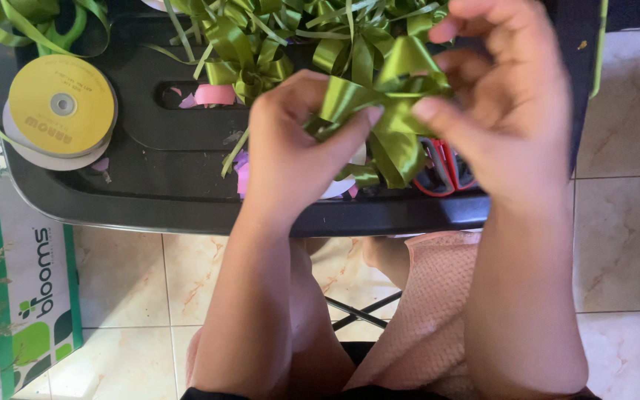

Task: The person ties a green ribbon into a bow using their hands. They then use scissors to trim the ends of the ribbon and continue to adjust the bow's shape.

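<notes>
green ribbon bow (390, 111): satin-like plastic ribbon, glossy, smooth. finished bows pile (275, 37): same shiny ribbon. black tray table (172, 185): plastic, matt, slightly dusty. ribbon spool (62, 105): yellow paper label, matt. scissors (442, 170): red plastic handles, smooth. pink scraps (212, 94): thin, smooth. floor tiles (624, 222): polished, marble look. pink cloth (431, 311): waffle texture, rough, matt.

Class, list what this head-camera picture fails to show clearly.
- Red-handled scissors: mostly hidden behind the right hand.
- Green-handled scissors: blades cut off by the top edge.
- Glossy green ribbon bow: its centre is covered by fingers of the left hand.
</notes>
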